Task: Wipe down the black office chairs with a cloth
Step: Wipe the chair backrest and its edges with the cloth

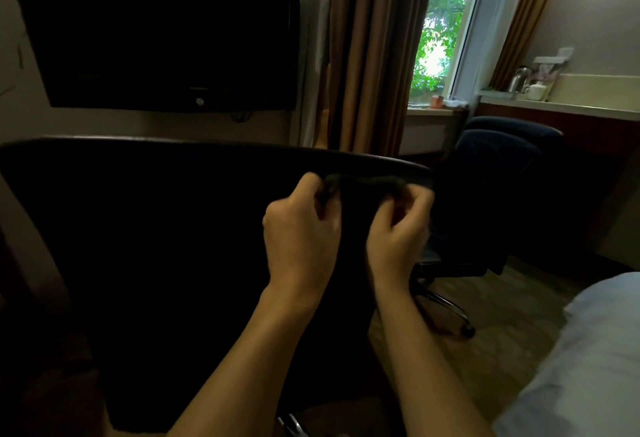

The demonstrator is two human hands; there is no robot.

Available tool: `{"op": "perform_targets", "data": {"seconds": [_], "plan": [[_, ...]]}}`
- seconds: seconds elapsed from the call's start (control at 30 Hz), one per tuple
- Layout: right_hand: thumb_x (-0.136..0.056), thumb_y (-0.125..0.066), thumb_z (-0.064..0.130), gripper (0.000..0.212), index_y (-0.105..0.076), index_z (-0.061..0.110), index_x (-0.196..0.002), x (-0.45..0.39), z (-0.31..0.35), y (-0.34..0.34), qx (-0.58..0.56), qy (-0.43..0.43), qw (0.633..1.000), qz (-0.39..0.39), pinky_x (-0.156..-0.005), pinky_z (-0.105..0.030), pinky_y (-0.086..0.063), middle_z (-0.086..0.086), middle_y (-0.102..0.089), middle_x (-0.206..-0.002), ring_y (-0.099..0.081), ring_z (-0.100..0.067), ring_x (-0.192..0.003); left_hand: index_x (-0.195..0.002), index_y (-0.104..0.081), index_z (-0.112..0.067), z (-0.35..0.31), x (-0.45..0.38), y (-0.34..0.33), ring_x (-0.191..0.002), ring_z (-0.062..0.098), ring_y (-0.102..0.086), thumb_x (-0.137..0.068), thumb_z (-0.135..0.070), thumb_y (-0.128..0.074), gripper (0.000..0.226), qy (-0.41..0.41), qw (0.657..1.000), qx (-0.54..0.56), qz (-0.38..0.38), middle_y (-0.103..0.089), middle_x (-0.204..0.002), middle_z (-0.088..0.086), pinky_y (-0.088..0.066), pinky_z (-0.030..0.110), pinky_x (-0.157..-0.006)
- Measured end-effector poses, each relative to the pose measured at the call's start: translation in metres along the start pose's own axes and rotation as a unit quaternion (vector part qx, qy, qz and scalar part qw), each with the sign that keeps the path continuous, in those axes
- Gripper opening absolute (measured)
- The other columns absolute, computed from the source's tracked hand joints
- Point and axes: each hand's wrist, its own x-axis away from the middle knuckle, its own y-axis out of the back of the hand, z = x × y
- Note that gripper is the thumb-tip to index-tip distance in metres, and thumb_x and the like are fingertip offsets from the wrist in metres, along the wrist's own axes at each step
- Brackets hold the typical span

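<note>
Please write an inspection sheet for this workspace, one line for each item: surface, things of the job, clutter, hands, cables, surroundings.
Surface: patterned carpet floor, dim light.
Job's things: near black chair, backrest toward the camera; second black chair by the window; dark cloth stretched between both hands, near the backrest's top edge.
Clutter: kettle and white cup on the counter; small orange item on the windowsill.
Hands: left hand and right hand each pinch one end of the cloth; blurred.
Cables: dark loop under the television, unclear.
Surroundings: brown curtains, window, bed corner.
</note>
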Motion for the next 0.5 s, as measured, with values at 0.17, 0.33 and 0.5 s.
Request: {"op": "perform_targets", "data": {"seconds": [0.17,0.33,0.5], "plan": [[-0.099,-0.051,0.004,0.025,-0.047,0.027,-0.106,0.032,-0.032,0.008,0.018,-0.149,0.983,0.106,-0.068,-0.004,-0.044,0.016,-0.053,-0.091,-0.057,0.011,-0.08,-0.1,-0.07,-0.017,0.043,0.034,-0.015,-0.08,0.019,-0.066,-0.095,-0.022,-0.063,0.01,0.116,0.992,-0.016,0.048,-0.065,-0.082,-0.003,-0.044,0.023,-0.067],[-0.094,-0.054,0.0,0.018,-0.049,0.013,-0.104,-0.002,-0.017,0.013,0.014,-0.083,0.996,0.023,-0.066,-0.005,-0.04,0.012,-0.055,-0.087,-0.055,0.017,-0.075,-0.092,-0.068,-0.02,0.007,0.018,-0.021,-0.07,0.007,-0.065,-0.094,-0.025,-0.065,0.006,0.062,0.998,0.021,0.02,-0.065,-0.076,-0.01,-0.05,0.018,-0.063],[-0.097,-0.055,0.011,0.012,-0.048,0.016,-0.105,-0.056,-0.011,0.027,0.01,-0.054,0.998,-0.04,-0.064,-0.007,-0.043,0.012,-0.054,-0.09,-0.055,0.015,-0.073,-0.095,-0.064,-0.02,-0.039,-0.009,-0.04,-0.072,0.006,-0.066,-0.097,-0.027,-0.061,0.008,-0.012,0.998,0.05,0.038,-0.067,-0.081,-0.007,-0.059,0.031,-0.065]]}}
